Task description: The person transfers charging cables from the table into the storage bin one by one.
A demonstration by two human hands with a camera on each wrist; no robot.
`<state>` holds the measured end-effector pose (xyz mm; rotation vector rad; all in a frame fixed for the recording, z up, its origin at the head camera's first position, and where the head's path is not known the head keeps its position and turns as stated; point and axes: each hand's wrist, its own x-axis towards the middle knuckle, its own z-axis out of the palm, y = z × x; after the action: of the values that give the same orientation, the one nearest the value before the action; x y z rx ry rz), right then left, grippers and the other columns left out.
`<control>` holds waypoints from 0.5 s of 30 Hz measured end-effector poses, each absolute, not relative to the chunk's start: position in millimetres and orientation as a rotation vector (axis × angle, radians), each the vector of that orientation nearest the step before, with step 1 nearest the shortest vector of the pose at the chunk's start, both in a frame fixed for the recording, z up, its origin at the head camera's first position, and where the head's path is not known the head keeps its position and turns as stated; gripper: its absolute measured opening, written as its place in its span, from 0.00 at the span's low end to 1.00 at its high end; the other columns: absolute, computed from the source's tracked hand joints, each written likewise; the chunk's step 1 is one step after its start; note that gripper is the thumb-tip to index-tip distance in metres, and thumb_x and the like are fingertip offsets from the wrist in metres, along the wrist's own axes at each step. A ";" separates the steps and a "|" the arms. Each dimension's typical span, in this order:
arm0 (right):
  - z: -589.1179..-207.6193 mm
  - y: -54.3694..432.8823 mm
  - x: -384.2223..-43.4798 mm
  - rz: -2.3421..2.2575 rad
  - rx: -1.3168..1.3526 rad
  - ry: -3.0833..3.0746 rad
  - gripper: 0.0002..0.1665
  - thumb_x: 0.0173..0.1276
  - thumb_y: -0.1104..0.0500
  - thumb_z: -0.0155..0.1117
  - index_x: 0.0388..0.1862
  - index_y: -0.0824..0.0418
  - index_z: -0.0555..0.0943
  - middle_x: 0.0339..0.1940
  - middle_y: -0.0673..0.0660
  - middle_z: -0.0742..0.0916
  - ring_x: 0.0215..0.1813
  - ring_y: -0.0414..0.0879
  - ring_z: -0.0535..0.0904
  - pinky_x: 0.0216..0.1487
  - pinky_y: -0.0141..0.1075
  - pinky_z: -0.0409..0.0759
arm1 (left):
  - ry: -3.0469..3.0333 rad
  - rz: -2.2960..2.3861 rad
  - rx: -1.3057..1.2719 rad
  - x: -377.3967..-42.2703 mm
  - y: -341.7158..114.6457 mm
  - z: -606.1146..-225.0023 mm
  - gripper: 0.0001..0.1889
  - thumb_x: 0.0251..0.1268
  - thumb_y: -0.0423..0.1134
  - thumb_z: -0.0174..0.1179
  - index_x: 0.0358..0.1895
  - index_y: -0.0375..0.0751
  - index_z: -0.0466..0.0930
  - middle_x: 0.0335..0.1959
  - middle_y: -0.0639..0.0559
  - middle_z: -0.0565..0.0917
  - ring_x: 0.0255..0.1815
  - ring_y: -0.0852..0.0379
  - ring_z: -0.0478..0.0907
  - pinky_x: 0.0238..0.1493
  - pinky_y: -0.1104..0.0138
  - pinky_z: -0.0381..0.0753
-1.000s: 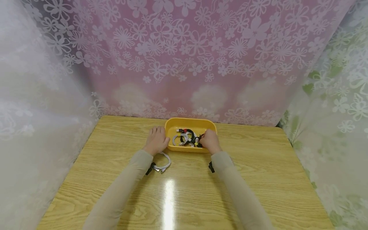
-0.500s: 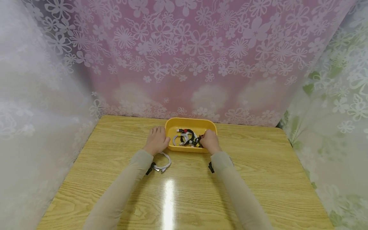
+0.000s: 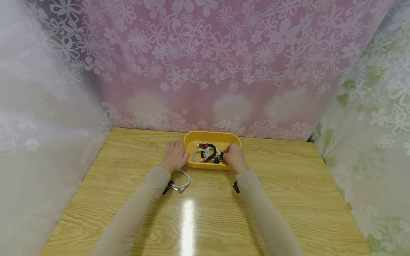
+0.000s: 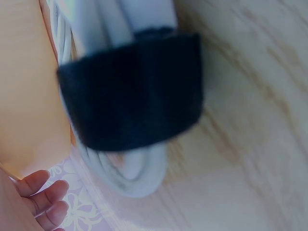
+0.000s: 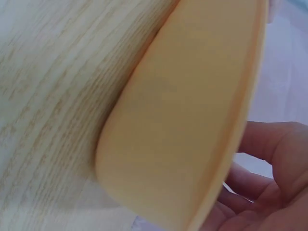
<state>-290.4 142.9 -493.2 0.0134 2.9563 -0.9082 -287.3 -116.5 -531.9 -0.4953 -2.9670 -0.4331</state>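
A yellow plastic bin (image 3: pixel 211 133) stands near the table's far edge with several coiled cables inside. Among them are a black cable (image 3: pixel 214 151) with a red band and a grey cable (image 3: pixel 194 155). My right hand (image 3: pixel 234 156) reaches over the bin's right end, fingers curled and pinching a dark cable (image 3: pixel 221 156); the fingertips are partly hidden. My left hand (image 3: pixel 173 155) rests against the bin's left end, its fingers loosely extended in the left wrist view. Below the left wrist lies a white cable coil (image 3: pixel 185 183) bound with a black strap (image 4: pixel 130 96).
A small black thing (image 3: pixel 236 187) on the wooden table (image 3: pixel 211 220) shows beside the right sleeve, which hides part of it. A pink flowered curtain (image 3: pixel 205 71) hangs behind the table, and pale curtains hang at both sides.
The right hand has shifted slightly within the bin, and the dark cables by its fingertips have moved. A yellow piece beside them has gone from sight. The left hand stays put.
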 end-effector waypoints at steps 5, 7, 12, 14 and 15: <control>-484.5 140.5 -284.3 -1.006 0.030 2.922 0.04 0.64 0.63 0.66 0.35 0.64 0.84 0.33 0.59 0.86 0.26 0.47 0.79 0.37 0.44 0.81 | -2.934 -0.452 -0.505 -286.5 -116.0 -531.9 0.10 0.68 0.40 0.43 0.36 0.35 0.64 0.35 0.41 0.65 0.38 0.44 0.58 0.47 0.53 0.56; -480.3 139.1 -282.0 -1.048 0.042 2.895 0.06 0.66 0.61 0.66 0.37 0.63 0.85 0.33 0.59 0.86 0.25 0.47 0.81 0.37 0.45 0.81 | -2.939 -0.455 -0.503 -286.5 -115.9 -531.3 0.10 0.68 0.40 0.44 0.36 0.35 0.64 0.36 0.41 0.66 0.39 0.43 0.58 0.47 0.53 0.56; -471.1 135.1 -275.8 -1.145 0.044 2.869 0.07 0.66 0.58 0.66 0.38 0.61 0.85 0.34 0.58 0.86 0.24 0.48 0.80 0.31 0.42 0.80 | -2.981 -0.442 -0.493 -288.7 -116.8 -531.7 0.10 0.71 0.40 0.46 0.37 0.35 0.64 0.38 0.40 0.67 0.40 0.43 0.59 0.48 0.53 0.56; -468.2 133.4 -272.5 -1.195 0.032 2.859 0.08 0.66 0.57 0.67 0.38 0.61 0.86 0.34 0.57 0.86 0.25 0.48 0.80 0.29 0.41 0.79 | -2.985 -0.431 -0.494 -290.2 -117.5 -533.8 0.10 0.71 0.41 0.45 0.37 0.36 0.63 0.38 0.40 0.66 0.40 0.43 0.58 0.48 0.53 0.56; -466.8 132.6 -270.8 -1.221 0.018 2.857 0.08 0.66 0.57 0.67 0.38 0.61 0.86 0.33 0.57 0.86 0.26 0.48 0.79 0.28 0.40 0.79 | -2.984 -0.425 -0.495 -290.8 -117.8 -534.8 0.10 0.72 0.41 0.45 0.37 0.37 0.63 0.38 0.41 0.66 0.40 0.44 0.58 0.47 0.54 0.55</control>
<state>-270.8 132.6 -466.8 0.0179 2.8575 -1.2206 -290.8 -117.8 -534.8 -0.4950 -2.9842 -0.4252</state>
